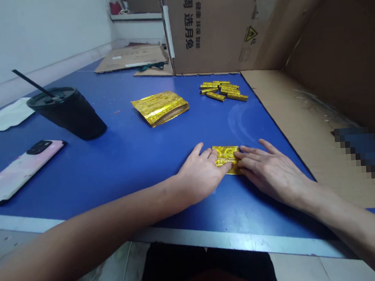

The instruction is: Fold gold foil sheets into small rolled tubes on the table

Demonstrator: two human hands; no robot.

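Note:
A small gold foil paper [227, 153] lies on the blue tabletop, with a fold or seam across its middle. My left hand [201, 174] rests at its left side, the thumb stretched across the lower part and the fingers spread at the left edge. From the right, my right hand [269, 167] lays outstretched fingertips on the paper's right edge. Neither hand is closed around it, and the fingers cover both side edges. Farther back sits a stack of gold foil paper [161, 107]. Several narrow rolled or folded gold pieces [224, 91] form a loose pile at the far right.
A dark tumbler [73, 114] with a straw stands at the left, behind a pink-cased phone [22, 171]. White paper [6, 116] lies by the wall. Cardboard [212, 31] rises behind the table, and a cardboard sheet [278, 108] runs along the right side.

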